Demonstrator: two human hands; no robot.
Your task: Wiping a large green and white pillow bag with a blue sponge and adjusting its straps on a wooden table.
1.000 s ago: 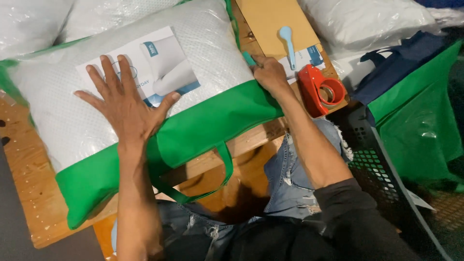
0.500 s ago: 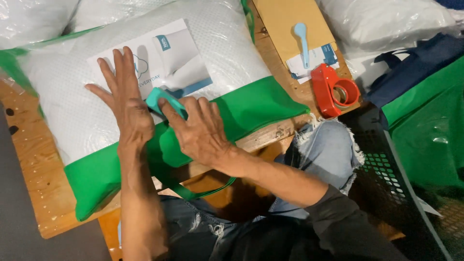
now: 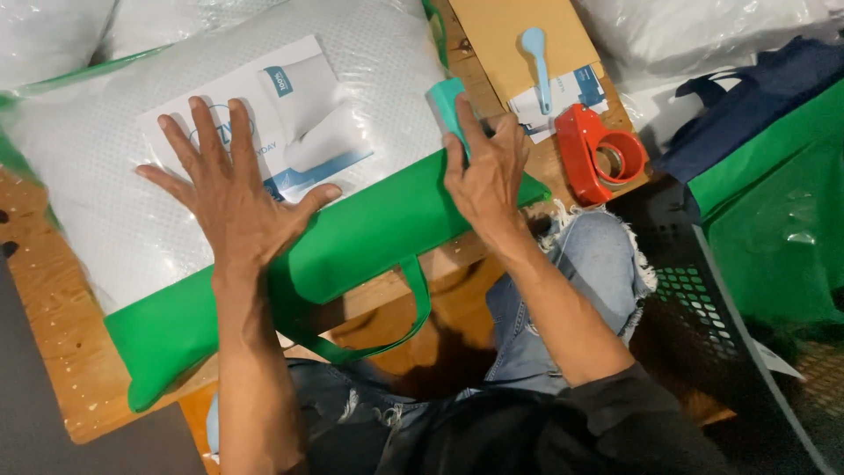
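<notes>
— Where is the pillow (image 3: 176,167)?
— It is lain on the tabletop (image 3: 53,317), half inside a green bag (image 3: 369,233), pressed flat by the spread left hand (image 3: 233,198).
— And the right hand (image 3: 483,171)?
— A teal block (image 3: 447,105), perhaps a sponge, is pinched; a red tape dispenser (image 3: 602,154) is seen nearby.

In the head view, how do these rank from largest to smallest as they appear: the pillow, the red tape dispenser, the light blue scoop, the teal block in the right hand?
1. Pillow
2. Tape dispenser
3. Scoop and teal block: look alike in size, and the right hand partly covers the block, so unranked.
</notes>
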